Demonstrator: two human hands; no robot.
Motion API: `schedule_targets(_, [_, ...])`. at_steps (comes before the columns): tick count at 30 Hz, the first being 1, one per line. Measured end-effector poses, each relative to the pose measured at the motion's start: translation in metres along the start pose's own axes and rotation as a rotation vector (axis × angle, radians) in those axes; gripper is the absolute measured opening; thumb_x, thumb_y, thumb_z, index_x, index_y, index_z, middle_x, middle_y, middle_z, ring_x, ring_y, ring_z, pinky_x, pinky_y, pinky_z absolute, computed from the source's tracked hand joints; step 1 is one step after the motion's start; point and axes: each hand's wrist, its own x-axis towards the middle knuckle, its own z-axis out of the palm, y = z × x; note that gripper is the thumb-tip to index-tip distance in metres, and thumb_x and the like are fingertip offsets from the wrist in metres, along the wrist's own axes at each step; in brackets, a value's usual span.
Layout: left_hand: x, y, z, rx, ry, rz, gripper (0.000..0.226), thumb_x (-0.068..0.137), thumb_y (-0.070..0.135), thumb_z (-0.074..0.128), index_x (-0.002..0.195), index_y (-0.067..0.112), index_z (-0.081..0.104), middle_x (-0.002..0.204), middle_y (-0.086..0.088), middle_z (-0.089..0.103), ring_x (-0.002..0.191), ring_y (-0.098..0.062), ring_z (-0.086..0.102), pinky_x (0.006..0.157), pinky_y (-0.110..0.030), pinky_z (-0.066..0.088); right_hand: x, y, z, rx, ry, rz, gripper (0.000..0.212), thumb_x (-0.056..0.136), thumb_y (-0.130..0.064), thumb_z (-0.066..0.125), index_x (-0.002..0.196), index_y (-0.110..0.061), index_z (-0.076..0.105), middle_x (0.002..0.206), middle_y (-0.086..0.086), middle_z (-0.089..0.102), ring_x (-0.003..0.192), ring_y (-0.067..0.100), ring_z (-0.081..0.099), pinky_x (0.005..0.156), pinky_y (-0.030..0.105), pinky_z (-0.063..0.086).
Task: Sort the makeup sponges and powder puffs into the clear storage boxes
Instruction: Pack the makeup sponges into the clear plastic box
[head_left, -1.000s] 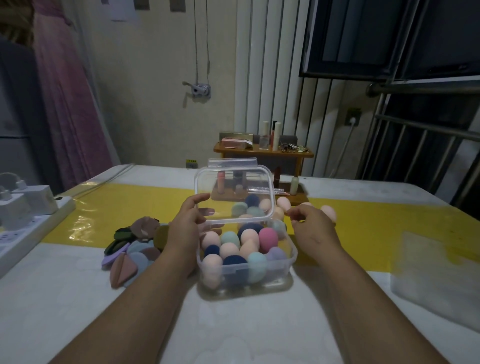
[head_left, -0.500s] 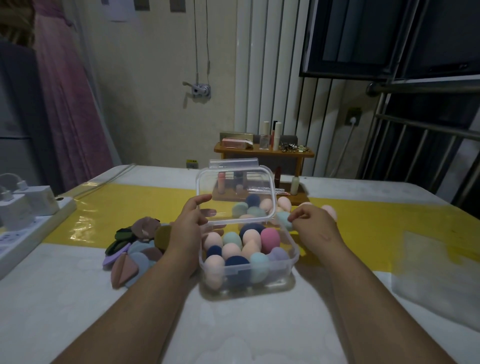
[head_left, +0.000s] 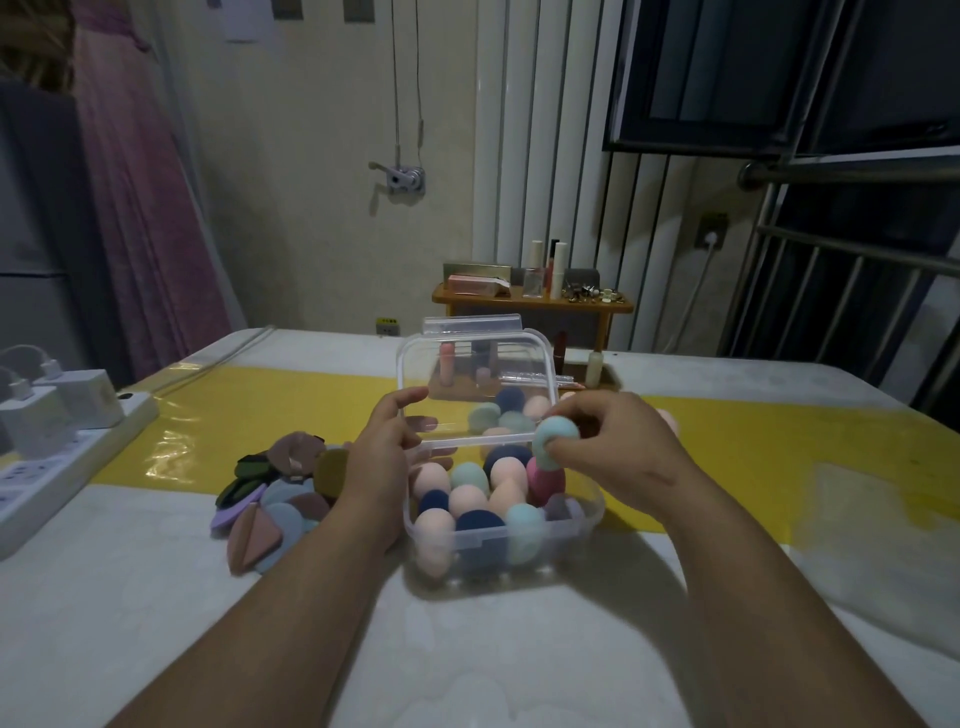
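The powder puffs (head_left: 275, 499) lie in a loose heap on the tabletop (head_left: 156, 597), at 9 o'clock from the clear box (head_left: 498, 540) and just beside my left forearm. A careless sweep of that arm would scatter them.

My left hand (head_left: 387, 452) pinches the left edge of the lid (head_left: 470, 338), propping it upright. If that pinch slips, I reckon the lid drops onto my other hand. If I tug too hard, the light box may tip or slide.

The box looks close to full, with sponges packed up to the rim. My right hand (head_left: 613, 452) grips a teal sponge (head_left: 556, 441) between thumb and fingertips, above the box's 2 o'clock corner. Released from that height, it could bounce off the magenta sponge (head_left: 543, 483) beneath and roll out over the wall.

More loose sponges (head_left: 511, 400) wait at 12 o'clock behind the box, seen through the lid. Cram them all in and the lid may refuse to close.
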Motion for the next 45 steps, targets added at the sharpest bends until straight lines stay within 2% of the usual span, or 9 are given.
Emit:
schedule_targets(3, [-0.001, 0.001, 0.000, 0.005, -0.009, 0.008, 0.053, 0.092, 0.001, 0.026, 0.108, 0.033, 0.065, 0.110, -0.013, 0.055, 0.106, -0.044, 0.060, 0.082, -0.047, 0.057, -0.004, -0.006, -0.001, -0.140, -0.104, 0.013, 0.017, 0.083, -0.018, 0.068, 0.097, -0.027, 0.073, 0.092, -0.008, 0.068, 0.073, 0.006, 0.059, 0.053, 0.012, 0.042])
schedule_targets(7, [-0.002, 0.001, -0.001, -0.004, -0.003, 0.005, 0.053, 0.090, 0.000, 0.027, 0.108, 0.032, 0.066, 0.111, -0.014, 0.055, 0.106, -0.043, 0.060, 0.081, -0.046, 0.056, -0.007, -0.012, -0.002, -0.310, -0.189, 0.101, 0.021, 0.084, -0.030, 0.065, 0.104, -0.033, 0.071, 0.090, -0.007, 0.069, 0.077, 0.008, 0.063, 0.072, 0.033, 0.059])
schedule_targets(10, [-0.004, 0.001, -0.001, -0.001, -0.014, 0.006, 0.052, 0.091, 0.001, 0.027, 0.110, 0.032, 0.065, 0.113, -0.014, 0.054, 0.105, -0.041, 0.060, 0.082, -0.046, 0.056, -0.008, -0.018, 0.001, -0.499, -0.247, 0.122, 0.029, 0.085, -0.040, 0.062, 0.112, -0.035, 0.069, 0.088, -0.008, 0.069, 0.080, 0.011, 0.065, 0.076, 0.037, 0.060])
schedule_targets(15, [-0.005, 0.002, 0.001, 0.005, -0.020, 0.010, 0.054, 0.088, -0.001, 0.028, 0.107, 0.033, 0.065, 0.112, -0.011, 0.054, 0.106, -0.042, 0.059, 0.080, -0.044, 0.056, -0.004, -0.031, 0.011, -0.732, -0.351, 0.091, 0.031, 0.092, -0.037, 0.051, 0.122, -0.030, 0.052, 0.094, -0.001, 0.052, 0.080, 0.017, 0.051, 0.063, 0.028, 0.043])
schedule_targets(19, [-0.004, 0.002, 0.000, -0.005, -0.019, 0.013, 0.054, 0.088, -0.002, 0.028, 0.106, 0.032, 0.065, 0.111, -0.013, 0.055, 0.106, -0.045, 0.059, 0.078, -0.044, 0.055, -0.005, -0.034, 0.011, -0.746, -0.404, 0.116, 0.027, 0.096, -0.031, 0.048, 0.123, -0.028, 0.048, 0.097, 0.001, 0.051, 0.082, 0.020, 0.051, 0.059, 0.028, 0.037])
schedule_targets(25, [0.000, -0.001, 0.000, -0.017, -0.004, 0.010, 0.054, 0.087, -0.001, 0.029, 0.105, 0.033, 0.067, 0.111, -0.014, 0.055, 0.107, -0.047, 0.059, 0.075, -0.042, 0.054, 0.001, -0.032, 0.017, -0.822, -0.392, 0.160, 0.032, 0.090, -0.019, 0.064, 0.120, -0.029, 0.061, 0.102, 0.002, 0.062, 0.088, 0.021, 0.059, 0.060, 0.027, 0.043])
schedule_targets(30, [-0.003, 0.000, 0.000, -0.034, -0.022, 0.004, 0.055, 0.084, -0.002, 0.029, 0.108, 0.031, 0.066, 0.111, -0.014, 0.053, 0.108, -0.047, 0.058, 0.076, -0.043, 0.054, 0.002, -0.029, 0.026, -0.865, -0.277, 0.153, 0.031, 0.090, -0.017, 0.062, 0.119, -0.023, 0.053, 0.078, -0.001, 0.047, 0.075, 0.019, 0.051, 0.063, 0.031, 0.044])
schedule_targets(37, [-0.004, 0.001, 0.000, -0.028, -0.021, -0.002, 0.053, 0.086, -0.002, 0.030, 0.107, 0.032, 0.065, 0.110, -0.013, 0.054, 0.107, -0.045, 0.059, 0.079, -0.044, 0.055, 0.009, -0.026, 0.031, -0.919, -0.255, 0.204, 0.022, 0.089, -0.016, 0.063, 0.111, -0.021, 0.064, 0.072, 0.000, 0.046, 0.059, 0.017, 0.043, 0.060, 0.031, 0.044])
schedule_targets(45, [-0.002, 0.000, 0.000, -0.017, -0.017, -0.004, 0.053, 0.088, -0.001, 0.029, 0.106, 0.033, 0.065, 0.110, -0.013, 0.054, 0.108, -0.045, 0.060, 0.078, -0.043, 0.055, 0.004, -0.033, 0.024, -0.963, -0.383, 0.162, 0.014, 0.090, -0.024, 0.062, 0.103, -0.021, 0.059, 0.074, 0.000, 0.043, 0.075, 0.019, 0.050, 0.070, 0.031, 0.046])
